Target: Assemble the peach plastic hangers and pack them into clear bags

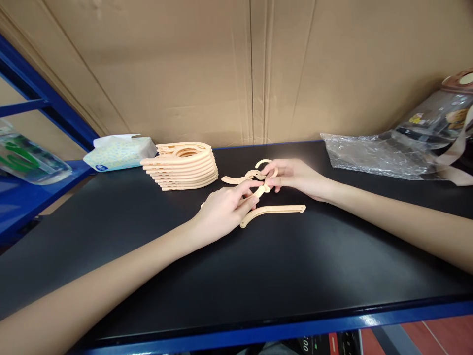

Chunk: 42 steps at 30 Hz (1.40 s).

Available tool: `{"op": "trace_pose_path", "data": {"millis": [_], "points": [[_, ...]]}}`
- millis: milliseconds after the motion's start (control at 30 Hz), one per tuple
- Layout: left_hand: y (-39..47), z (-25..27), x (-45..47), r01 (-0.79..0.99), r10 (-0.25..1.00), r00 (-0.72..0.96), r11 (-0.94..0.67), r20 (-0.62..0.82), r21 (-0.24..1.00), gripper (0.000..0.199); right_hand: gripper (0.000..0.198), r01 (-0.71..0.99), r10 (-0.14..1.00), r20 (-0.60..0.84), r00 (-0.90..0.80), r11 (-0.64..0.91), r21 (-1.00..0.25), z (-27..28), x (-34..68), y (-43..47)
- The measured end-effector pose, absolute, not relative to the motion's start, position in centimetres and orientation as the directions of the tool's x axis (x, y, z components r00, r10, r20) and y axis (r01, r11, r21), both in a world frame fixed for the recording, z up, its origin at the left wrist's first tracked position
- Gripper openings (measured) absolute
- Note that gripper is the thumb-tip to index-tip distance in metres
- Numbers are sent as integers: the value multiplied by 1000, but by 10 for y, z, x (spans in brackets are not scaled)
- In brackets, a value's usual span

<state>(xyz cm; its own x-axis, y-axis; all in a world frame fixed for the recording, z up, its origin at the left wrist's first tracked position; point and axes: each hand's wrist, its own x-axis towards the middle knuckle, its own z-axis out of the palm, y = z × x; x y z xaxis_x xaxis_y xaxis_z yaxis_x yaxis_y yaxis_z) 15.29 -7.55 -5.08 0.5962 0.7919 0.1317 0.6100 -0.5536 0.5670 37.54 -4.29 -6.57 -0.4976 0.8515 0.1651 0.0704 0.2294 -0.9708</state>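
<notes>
My left hand [226, 207] pinches a cream plastic hanger arm [260, 192], whose far end meets the fingertips of my right hand [291, 176]. Those right fingers are closed round a curved cream hanger hook [263, 162], partly hidden behind them. Just beyond both hands, another cream hanger piece [233, 180] extends to the left; I cannot tell whether it is joined to the held parts. Nearer to me, a separate slim hanger arm [279, 209] lies on the black tabletop. Left of my hands stands a neat stack of folded cream hangers [181, 170].
A tissue pack [120, 152] sits behind the stack at the left. Clear plastic bags [373, 153] lie at the back right. Cardboard [177, 69] lines the back. A blue shelf frame [70, 113] with a bottle [33, 155] rises at the left. The tabletop's blue front edge [295, 325] is near me.
</notes>
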Motion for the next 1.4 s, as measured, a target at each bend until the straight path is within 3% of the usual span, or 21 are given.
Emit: {"op": "trace_pose_path", "data": {"millis": [100,233,267,333,433,533,767,1200,1400], "points": [[-71,-49,153,519,812,577,-445,85,729,35,47,107,895,212,-392,273,-956,-64,372,-50],[-68,-40,151,399,814,580,-244,-37,884,30,23,296,863,424,-276,496,-817,-60,369,-62],[-67,-38,150,371,811,583,-212,-49,904,29,18,383,807,502,-312,590,-711,-60,368,-66],[-67,-36,149,307,810,583,-149,-62,940,27,23,520,615,642,-457,771,-368,-59,366,-75],[-66,-35,147,247,818,570,-82,-77,965,28,23,493,279,670,-688,857,150,-58,361,-86],[-66,-36,146,262,820,559,-38,-120,964,32,22,404,153,563,-812,843,354,-58,357,-91],[-65,-34,143,264,802,567,39,-188,964,26,23,392,217,467,-857,863,318,-59,354,-88],[-70,-36,150,366,856,491,-38,-158,930,26,21,455,376,402,-835,882,122,-59,356,-88],[-71,-37,151,330,859,508,-119,-70,936,22,22,493,435,408,-803,869,44,-63,359,-86]]}}
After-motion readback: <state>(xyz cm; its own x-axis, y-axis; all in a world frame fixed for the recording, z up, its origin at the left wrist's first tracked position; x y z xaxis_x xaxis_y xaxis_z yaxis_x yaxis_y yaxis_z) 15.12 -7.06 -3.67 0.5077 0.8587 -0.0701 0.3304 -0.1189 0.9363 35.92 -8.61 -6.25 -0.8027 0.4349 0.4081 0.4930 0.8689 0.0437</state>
